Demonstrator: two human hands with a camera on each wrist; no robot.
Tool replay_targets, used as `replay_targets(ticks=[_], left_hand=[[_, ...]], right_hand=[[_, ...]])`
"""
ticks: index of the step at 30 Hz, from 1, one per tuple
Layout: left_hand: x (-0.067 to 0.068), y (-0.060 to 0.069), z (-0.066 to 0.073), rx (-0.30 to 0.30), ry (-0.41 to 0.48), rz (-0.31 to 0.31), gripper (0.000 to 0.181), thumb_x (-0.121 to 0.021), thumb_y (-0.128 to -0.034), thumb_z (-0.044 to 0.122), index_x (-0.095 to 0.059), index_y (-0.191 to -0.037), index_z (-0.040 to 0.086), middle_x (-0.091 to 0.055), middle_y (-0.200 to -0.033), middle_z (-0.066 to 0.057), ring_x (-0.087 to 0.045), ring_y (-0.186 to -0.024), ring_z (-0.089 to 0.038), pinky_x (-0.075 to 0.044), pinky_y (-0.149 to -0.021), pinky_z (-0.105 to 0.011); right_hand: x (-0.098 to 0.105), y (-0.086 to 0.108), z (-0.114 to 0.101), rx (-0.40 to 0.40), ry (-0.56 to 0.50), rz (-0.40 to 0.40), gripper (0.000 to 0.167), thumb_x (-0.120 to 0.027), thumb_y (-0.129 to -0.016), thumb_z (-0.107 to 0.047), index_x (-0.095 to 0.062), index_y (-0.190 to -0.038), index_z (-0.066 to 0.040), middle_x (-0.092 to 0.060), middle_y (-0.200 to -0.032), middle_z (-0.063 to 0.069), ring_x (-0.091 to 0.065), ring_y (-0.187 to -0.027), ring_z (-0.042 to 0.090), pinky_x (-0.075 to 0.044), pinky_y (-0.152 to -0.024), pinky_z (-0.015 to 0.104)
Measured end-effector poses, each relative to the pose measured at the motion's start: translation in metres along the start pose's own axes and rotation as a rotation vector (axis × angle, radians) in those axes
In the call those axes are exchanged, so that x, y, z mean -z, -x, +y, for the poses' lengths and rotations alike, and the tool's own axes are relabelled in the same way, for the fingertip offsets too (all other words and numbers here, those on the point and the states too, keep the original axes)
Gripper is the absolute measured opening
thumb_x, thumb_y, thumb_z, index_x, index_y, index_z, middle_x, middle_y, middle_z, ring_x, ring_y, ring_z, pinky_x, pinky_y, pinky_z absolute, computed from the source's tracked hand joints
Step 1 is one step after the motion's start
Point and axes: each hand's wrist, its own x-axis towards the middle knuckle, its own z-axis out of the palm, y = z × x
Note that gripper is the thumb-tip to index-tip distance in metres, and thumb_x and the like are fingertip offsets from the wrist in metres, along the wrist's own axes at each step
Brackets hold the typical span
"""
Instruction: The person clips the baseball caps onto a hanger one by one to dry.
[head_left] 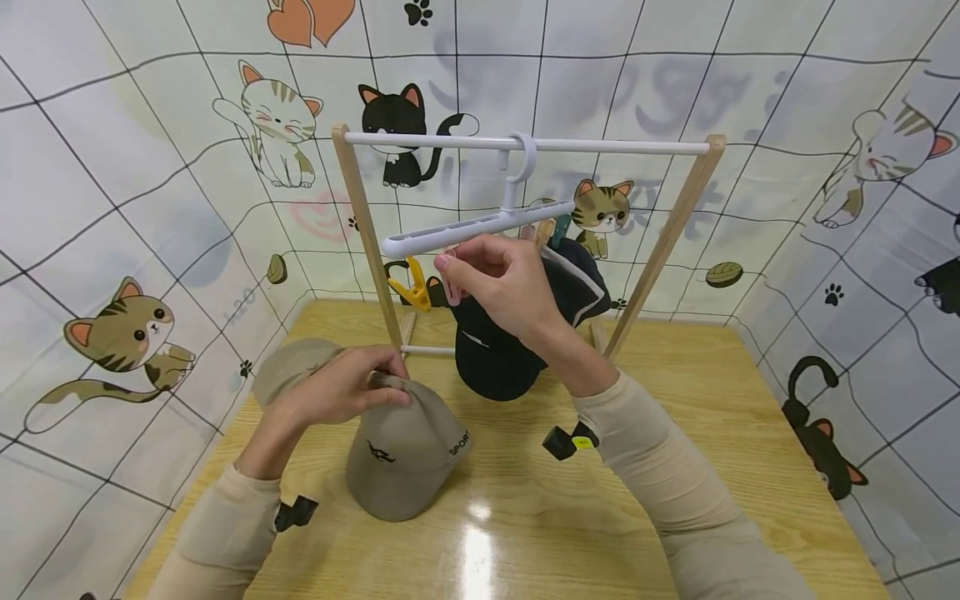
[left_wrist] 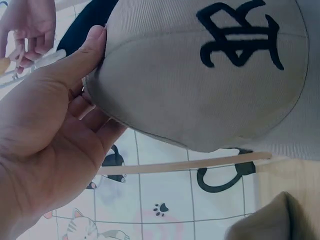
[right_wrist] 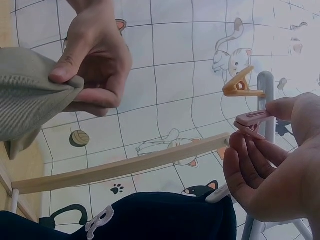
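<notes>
Pinched at its crown by my left hand [head_left: 341, 387] is a beige cap [head_left: 408, 450] with dark lettering, held above the table, brim down. In the right wrist view the cloth bunches between thumb and fingers. My right hand [head_left: 510, 287] pinches a pink clothespin [right_wrist: 252, 120] just under the bar of a white hanger [head_left: 480, 227]. Beside it on the hanger's left end hangs a yellow clip [head_left: 411, 287]. A black cap [head_left: 498, 358] hangs from the hanger behind my right hand, which covers part of it. More clips [head_left: 542, 232] show near the hanger's right half.
The hanger hooks over the white rail [head_left: 615, 147] of a wooden stand [head_left: 667, 237] and tilts, left end lower. Another beige cap [head_left: 288, 367] lies on the wooden table [head_left: 712, 467] at left, partly behind my left hand. A cat-print sheet [head_left: 787, 275] lines the walls.
</notes>
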Motion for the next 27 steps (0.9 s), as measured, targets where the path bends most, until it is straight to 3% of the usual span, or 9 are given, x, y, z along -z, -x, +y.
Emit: replay_targets(ticks=[7, 14, 21, 23, 27], left_hand=[[0.001, -0.003, 0.014, -0.05, 0.008, 0.007, 0.025, -0.093, -0.0945, 0.02, -0.069, -0.1, 0.022, -0.063, -0.085, 0.011, -0.055, -0.077, -0.006, -0.048, -0.069, -0.024], [-0.001, -0.007, 0.019, -0.124, 0.027, 0.024, 0.023, -0.091, -0.0965, 0.017, -0.069, -0.103, 0.018, -0.056, -0.086, 0.009, -0.051, -0.078, -0.005, -0.046, -0.07, -0.024], [0.0, -0.015, 0.024, -0.115, 0.061, -0.004, 0.021, -0.088, -0.0997, 0.016, -0.067, -0.101, 0.017, -0.048, -0.081, 0.011, -0.044, -0.07, -0.003, -0.042, -0.064, -0.022], [0.001, -0.017, 0.026, -0.126, 0.086, -0.009, 0.02, -0.087, -0.1006, 0.015, -0.068, -0.101, 0.016, -0.048, -0.08, 0.01, -0.042, -0.068, -0.003, -0.041, -0.063, -0.022], [0.002, -0.023, 0.029, -0.176, 0.149, 0.009, 0.015, -0.085, -0.1016, 0.01, -0.071, -0.105, 0.013, -0.062, -0.087, 0.005, -0.05, -0.072, -0.004, -0.047, -0.064, -0.023]], right_hand=[[0.0, 0.0, 0.0, 0.007, 0.0, -0.004, 0.019, -0.077, -0.107, -0.015, -0.083, -0.114, 0.001, -0.083, -0.099, 0.013, -0.074, -0.08, 0.019, -0.064, -0.079, 0.036], [0.0, 0.0, 0.002, 0.017, -0.002, -0.006, 0.018, -0.077, -0.107, -0.014, -0.082, -0.114, 0.002, -0.081, -0.096, 0.01, -0.073, -0.079, 0.02, -0.064, -0.079, 0.039], [0.0, 0.0, 0.002, 0.006, 0.002, -0.004, 0.018, -0.077, -0.107, -0.015, -0.083, -0.113, 0.001, -0.082, -0.097, 0.009, -0.073, -0.079, 0.018, -0.064, -0.079, 0.042], [0.0, 0.0, 0.002, 0.003, 0.005, -0.005, 0.018, -0.077, -0.107, -0.015, -0.083, -0.113, 0.001, -0.082, -0.098, 0.009, -0.074, -0.079, 0.018, -0.064, -0.079, 0.041], [0.001, -0.001, 0.003, 0.001, 0.014, -0.006, 0.019, -0.077, -0.107, -0.014, -0.082, -0.114, 0.002, -0.082, -0.103, 0.015, -0.074, -0.081, 0.017, -0.064, -0.08, 0.032]])
